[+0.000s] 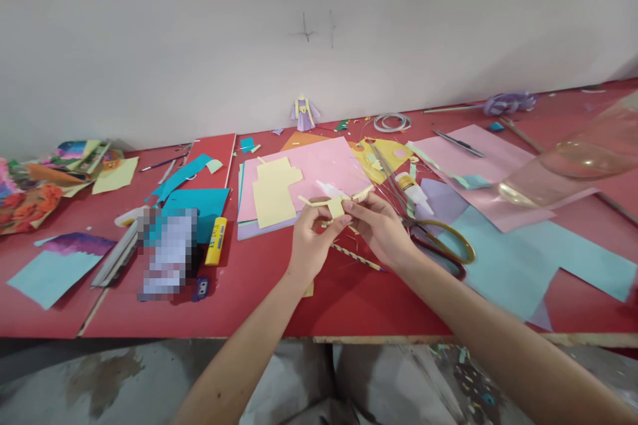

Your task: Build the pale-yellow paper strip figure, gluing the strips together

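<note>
Between my two hands, above the red table, is a small pale yellow paper cutout [335, 206] with thin arm-like strips out to both sides. My left hand [314, 239] pinches its left and lower part between thumb and fingers. From the right, my right hand [381, 222] grips the other side with closed fingertips. Just behind lie pink paper sheets [326, 158] and a cut piece of yellow paper [274, 196]. A striped pencil [359, 257] rests below my hands. Scissors [448, 239] and a glue bottle [415, 192] are close to my right hand.
A yellow glue stick [216, 242], a sharpener [201, 288] and a blurred object [169, 252] lie left. A paper doll [304, 113] stands by the wall. Blue paper [513, 262], a craft knife [458, 143] and a clear bottle [568, 159] are at right.
</note>
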### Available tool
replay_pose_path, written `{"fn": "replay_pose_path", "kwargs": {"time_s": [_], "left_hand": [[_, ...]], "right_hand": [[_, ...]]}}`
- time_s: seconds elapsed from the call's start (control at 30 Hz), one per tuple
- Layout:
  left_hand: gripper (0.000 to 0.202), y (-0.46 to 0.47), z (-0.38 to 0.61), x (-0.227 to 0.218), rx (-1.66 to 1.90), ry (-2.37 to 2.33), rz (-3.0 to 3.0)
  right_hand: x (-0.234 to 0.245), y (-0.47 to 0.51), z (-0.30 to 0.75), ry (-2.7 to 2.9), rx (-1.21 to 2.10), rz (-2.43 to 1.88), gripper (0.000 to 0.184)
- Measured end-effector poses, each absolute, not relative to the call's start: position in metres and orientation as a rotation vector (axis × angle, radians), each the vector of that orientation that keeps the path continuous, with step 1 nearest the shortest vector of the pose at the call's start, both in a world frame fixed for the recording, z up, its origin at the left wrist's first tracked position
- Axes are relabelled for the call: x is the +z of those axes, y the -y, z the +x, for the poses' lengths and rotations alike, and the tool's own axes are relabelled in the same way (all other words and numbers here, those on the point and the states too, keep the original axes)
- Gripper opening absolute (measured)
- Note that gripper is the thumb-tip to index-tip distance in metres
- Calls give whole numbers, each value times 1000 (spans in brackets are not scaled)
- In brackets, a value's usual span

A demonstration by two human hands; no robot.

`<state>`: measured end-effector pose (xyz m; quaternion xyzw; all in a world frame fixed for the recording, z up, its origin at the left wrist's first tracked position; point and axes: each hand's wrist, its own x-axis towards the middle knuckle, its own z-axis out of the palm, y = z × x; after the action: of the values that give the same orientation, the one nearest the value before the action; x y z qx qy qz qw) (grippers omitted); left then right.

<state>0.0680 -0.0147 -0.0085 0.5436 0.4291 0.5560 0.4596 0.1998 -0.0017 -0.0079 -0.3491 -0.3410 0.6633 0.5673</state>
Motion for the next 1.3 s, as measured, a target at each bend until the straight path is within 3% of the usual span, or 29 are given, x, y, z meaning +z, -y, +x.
{"fn": "replay_pose_path", "kwargs": {"time_s": [0.23,0.4,0.63,0.83,1.3], "left_hand": [[15,20,69,-2,1374,-1003,1387],[28,19,67,0,1377,-999,1400],[29,13,63,-6,1316,-996,1357],[20,8,65,-14,1291,-894,1057],[22,8,67,-14,1299,-942,1065]], "right_hand": [[-5,0,199,739,1559,-834,20],[-4,1,199,713,1568,-823,19],[-4,2,201,723,1582,-780,15],[-4,2,199,732,1579,-814,17],[-6,2,202,719,1730,-744,14]]}}
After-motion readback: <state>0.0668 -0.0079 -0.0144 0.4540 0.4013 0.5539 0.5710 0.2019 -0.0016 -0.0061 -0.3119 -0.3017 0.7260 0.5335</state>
